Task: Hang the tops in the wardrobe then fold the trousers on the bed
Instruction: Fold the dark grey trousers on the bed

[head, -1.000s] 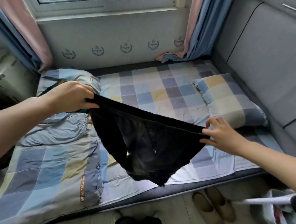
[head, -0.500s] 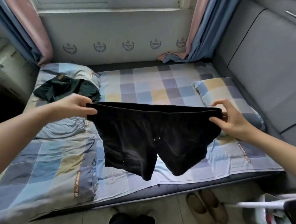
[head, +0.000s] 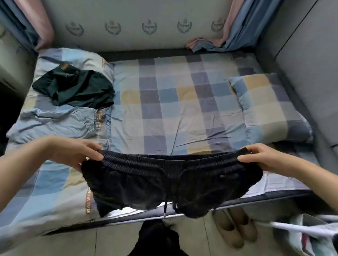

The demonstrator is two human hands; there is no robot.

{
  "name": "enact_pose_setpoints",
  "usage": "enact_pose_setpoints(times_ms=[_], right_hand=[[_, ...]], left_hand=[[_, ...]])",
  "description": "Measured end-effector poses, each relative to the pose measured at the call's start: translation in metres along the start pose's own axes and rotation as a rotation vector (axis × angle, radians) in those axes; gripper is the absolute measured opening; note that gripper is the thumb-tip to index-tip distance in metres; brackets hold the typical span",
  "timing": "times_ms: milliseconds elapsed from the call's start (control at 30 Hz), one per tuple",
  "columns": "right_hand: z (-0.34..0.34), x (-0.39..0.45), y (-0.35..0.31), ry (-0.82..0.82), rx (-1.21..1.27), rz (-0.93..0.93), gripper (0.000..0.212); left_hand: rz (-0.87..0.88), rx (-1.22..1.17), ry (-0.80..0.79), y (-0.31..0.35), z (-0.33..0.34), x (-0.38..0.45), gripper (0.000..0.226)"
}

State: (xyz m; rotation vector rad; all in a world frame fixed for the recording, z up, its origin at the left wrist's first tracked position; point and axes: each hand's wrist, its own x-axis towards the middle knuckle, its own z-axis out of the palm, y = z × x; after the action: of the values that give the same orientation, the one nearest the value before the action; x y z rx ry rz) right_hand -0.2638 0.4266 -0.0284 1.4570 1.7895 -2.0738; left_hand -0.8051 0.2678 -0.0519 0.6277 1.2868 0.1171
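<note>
Black shorts [head: 170, 180] with an elastic waistband and drawstring hang stretched out over the near edge of the bed [head: 166, 99]. My left hand [head: 76, 153] grips the left end of the waistband and my right hand [head: 262, 158] pinches the right end. The two legs dangle past the mattress edge. A dark green garment [head: 75, 87] lies crumpled at the bed's far left, and light blue trousers [head: 60, 124] with an elastic waist lie flat just in front of it.
A checked pillow [head: 269, 107] lies at the right by the grey padded wall [head: 309, 57]. Slippers [head: 235, 226] stand on the floor below the bed edge. A basket with white handles [head: 306, 241] is at lower right. Curtains [head: 229, 32] hang at the back.
The shorts have turned so the waistband faces me and have come lower and nearer, over the bed's front edge. My view tilted down; both hands kept hold of the waistband.
</note>
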Motion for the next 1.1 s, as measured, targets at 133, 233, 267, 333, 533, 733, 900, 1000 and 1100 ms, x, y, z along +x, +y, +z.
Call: enact_pose_setpoints(times_ms=[133,233,267,333,533,733,900,1000,1100], right_hand=[[-0.02,0.057,-0.009,0.032,0.065,0.034,0.031],[-0.034,0.094,-0.018,0.145,0.049,-0.001,0.032],[-0.042,0.121,-0.02,0.208,0.026,-0.013,0.036],[-0.053,0.185,-0.014,0.347,-0.041,-0.04,0.04],[-0.093,0.414,0.049,0.89,-0.009,-0.032,0.031],[-0.046,0.507,0.182,0.812,-0.037,0.27,0.029],[-0.042,0.49,0.271,0.7,-0.06,0.444,0.009],[-0.054,0.476,0.303,0.728,-0.046,0.521,0.022],[-0.047,0.46,0.336,0.625,-0.014,0.655,0.04]], left_hand=[[0.007,-0.08,0.057,0.025,-0.033,0.042,0.055],[0.062,-0.015,0.182,0.046,-0.055,0.076,0.047],[0.091,0.011,0.281,0.056,-0.069,0.098,0.042],[0.185,0.103,0.506,0.072,-0.095,0.154,0.04],[0.362,0.097,1.045,0.085,-0.174,0.371,0.058],[0.051,0.341,0.703,0.011,-0.131,0.515,0.069],[0.07,0.533,0.433,-0.046,-0.08,0.555,0.058],[-0.06,0.704,0.448,-0.073,-0.059,0.569,0.074],[-0.186,0.887,0.481,-0.098,-0.031,0.569,0.079]])
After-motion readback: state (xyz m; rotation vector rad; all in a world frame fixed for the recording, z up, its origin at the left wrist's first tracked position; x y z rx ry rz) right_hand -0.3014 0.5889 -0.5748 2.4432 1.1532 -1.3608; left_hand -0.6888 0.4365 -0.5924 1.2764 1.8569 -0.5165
